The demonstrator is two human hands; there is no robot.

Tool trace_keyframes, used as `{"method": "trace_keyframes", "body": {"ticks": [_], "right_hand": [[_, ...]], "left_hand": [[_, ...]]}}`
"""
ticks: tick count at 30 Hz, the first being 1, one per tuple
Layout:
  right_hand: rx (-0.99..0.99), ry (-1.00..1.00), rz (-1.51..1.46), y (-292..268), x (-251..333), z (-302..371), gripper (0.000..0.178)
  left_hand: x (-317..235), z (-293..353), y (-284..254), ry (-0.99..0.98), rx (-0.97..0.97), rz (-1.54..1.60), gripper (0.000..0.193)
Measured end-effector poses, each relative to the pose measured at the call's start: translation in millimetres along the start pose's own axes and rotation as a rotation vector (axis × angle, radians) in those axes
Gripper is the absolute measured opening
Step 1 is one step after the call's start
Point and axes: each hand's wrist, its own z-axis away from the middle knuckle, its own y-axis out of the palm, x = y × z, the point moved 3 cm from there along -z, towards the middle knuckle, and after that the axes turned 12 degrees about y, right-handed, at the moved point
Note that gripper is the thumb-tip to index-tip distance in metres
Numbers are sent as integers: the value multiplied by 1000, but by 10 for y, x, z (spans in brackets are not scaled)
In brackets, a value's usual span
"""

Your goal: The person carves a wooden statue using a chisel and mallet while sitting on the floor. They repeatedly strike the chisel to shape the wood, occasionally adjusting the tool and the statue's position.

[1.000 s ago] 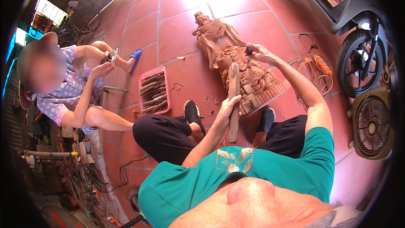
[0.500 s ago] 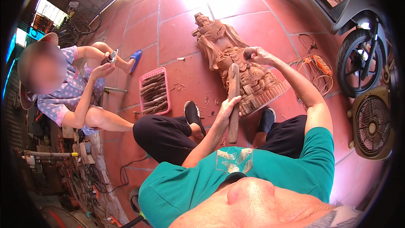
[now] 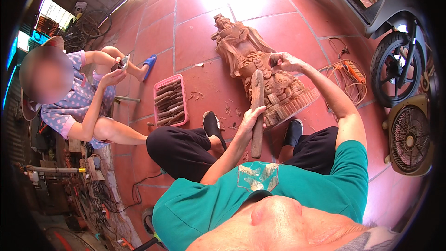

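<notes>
A carved wooden statue (image 3: 246, 49) of a robed figure lies on its back on the floor, its head away from me and its base towards me. My left hand (image 3: 251, 118) is closed round a long wooden club-like mallet (image 3: 257, 90), which points away from me beside the statue's lower part. Over the carved middle, my right hand (image 3: 290, 62) grips a short dark tool, seemingly a chisel (image 3: 276, 59); its blade end is hidden against the carving. The mallet's thick end is apart from the chisel.
Left of the statue stands a pink basket (image 3: 184, 100) of several dark-handled tools. Wood shavings (image 3: 197, 95) lie nearby. A seated person (image 3: 83, 93) holds a phone at left. On the right are an orange power strip (image 3: 354, 71) with coiled cable, a motorbike (image 3: 395, 60) and a fan (image 3: 409, 140).
My right hand has turned slightly round the chisel. The left hand, mallet and statue have stayed in place.
</notes>
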Motion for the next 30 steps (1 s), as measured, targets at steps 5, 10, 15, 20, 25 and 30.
{"method": "trace_keyframes", "body": {"ticks": [5,10,15,20,25,30], "right_hand": [[-43,27,20,-13,-58,-20,22],[-61,58,45,5,20,3,20],[-63,18,58,-25,-37,-34,21],[-124,-41,128,4,7,-6,19],[-88,46,13,-68,-117,41,19],[-105,130,-112,-105,-181,46,23]], "left_hand": [[11,-17,-3,-2,8,5,38],[10,1,-20,-1,4,11,38],[-23,12,-14,8,-22,-24,39],[20,13,-94,19,-38,-32,37],[-66,58,-97,51,-105,-58,36],[-129,74,-82,122,-111,-158,37]]}}
